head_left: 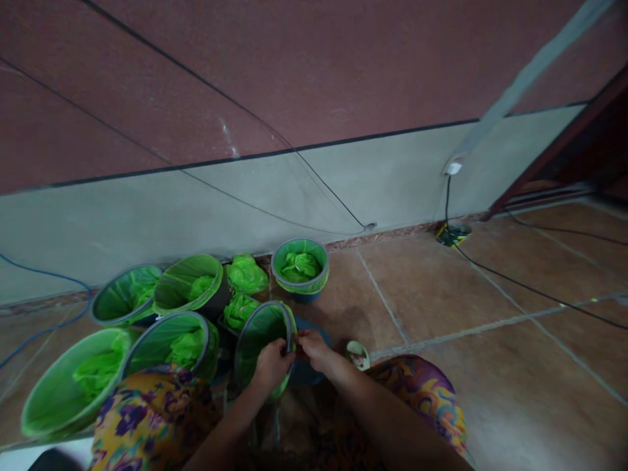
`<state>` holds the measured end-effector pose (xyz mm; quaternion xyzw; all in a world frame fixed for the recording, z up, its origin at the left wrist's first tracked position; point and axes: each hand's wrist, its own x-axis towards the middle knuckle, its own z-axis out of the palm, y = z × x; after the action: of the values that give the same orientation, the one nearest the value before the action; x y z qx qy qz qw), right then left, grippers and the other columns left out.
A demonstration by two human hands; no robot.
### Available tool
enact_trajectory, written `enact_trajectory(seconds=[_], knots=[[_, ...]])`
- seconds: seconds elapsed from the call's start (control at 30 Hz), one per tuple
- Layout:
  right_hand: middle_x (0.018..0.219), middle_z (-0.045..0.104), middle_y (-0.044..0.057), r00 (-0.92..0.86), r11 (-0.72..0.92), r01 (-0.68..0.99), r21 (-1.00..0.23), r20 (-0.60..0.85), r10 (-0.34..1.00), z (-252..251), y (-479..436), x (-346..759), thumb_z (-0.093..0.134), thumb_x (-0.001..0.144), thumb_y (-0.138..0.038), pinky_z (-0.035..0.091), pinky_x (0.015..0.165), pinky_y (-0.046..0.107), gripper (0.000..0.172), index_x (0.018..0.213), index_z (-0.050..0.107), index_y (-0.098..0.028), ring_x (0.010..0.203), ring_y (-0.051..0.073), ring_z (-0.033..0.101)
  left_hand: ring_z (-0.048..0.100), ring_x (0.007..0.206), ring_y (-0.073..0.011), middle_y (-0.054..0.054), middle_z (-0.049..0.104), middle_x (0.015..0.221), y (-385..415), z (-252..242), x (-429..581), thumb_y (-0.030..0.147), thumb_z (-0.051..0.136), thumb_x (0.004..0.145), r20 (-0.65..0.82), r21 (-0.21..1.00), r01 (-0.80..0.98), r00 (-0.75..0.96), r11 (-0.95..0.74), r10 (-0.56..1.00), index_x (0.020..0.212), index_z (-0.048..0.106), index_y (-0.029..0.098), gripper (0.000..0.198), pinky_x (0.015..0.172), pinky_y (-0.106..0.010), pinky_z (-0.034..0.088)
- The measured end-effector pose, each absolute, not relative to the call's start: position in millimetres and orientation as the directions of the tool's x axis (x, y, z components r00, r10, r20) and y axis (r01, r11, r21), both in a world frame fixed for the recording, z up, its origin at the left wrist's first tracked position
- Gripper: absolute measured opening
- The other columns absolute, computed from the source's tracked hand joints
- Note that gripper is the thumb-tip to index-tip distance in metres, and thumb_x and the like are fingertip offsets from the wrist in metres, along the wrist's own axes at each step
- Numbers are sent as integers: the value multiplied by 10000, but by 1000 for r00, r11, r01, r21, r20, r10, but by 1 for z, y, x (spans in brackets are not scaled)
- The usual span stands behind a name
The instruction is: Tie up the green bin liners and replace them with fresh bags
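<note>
A round bin (252,337) lined with a thin green bag leans between my knees, its mouth tilted toward the left. My left hand (273,363) grips the bin's rim on the right side, thumb and fingers closed over the edge. Just across the rim, my right hand (314,348) pinches the green bag (290,320) where it folds over the outside. The exact bit of bag between the right fingertips is hard to make out. The lower part of the bin lies in shadow behind my forearms.
Several green-lined bins (189,281) stand at the left with crumpled green bags inside. Another lined bin (300,265) is by the wall, beside a green bundle (246,273). A small cup (358,354) sits near my right knee. A black cable (520,288) crosses the tiles from a tin (454,232).
</note>
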<state>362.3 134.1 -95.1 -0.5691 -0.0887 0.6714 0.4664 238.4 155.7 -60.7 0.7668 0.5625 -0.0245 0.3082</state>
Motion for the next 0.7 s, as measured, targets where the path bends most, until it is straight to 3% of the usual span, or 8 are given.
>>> enact_trajectory(seconds=[0.37,0.53,0.7], knots=[[489,530,-46,62,-616,-444,-651,-708,704,-95,136,365,497,692,-61,467,538,256,120,646,552,-158,435,104,521,558,669,-113,26,592,651,160,-50,241,238,567,775,-424,379,901,371,-210,826,688,562,178,106,584,-207,302],[489,528,-33,36,-634,-398,-664,-701,712,-92,135,365,466,745,-90,458,519,245,133,665,539,-167,444,114,525,580,695,-127,14,626,672,162,-56,236,225,578,746,-423,467,869,382,-164,822,706,599,171,70,592,-200,331],[524,511,-37,191,-592,-158,-790,-613,767,-107,136,362,455,799,-127,406,459,219,121,713,528,-170,440,108,502,586,683,-143,3,638,666,158,-61,233,235,561,739,-399,556,817,420,-149,815,711,642,169,108,601,-212,368]])
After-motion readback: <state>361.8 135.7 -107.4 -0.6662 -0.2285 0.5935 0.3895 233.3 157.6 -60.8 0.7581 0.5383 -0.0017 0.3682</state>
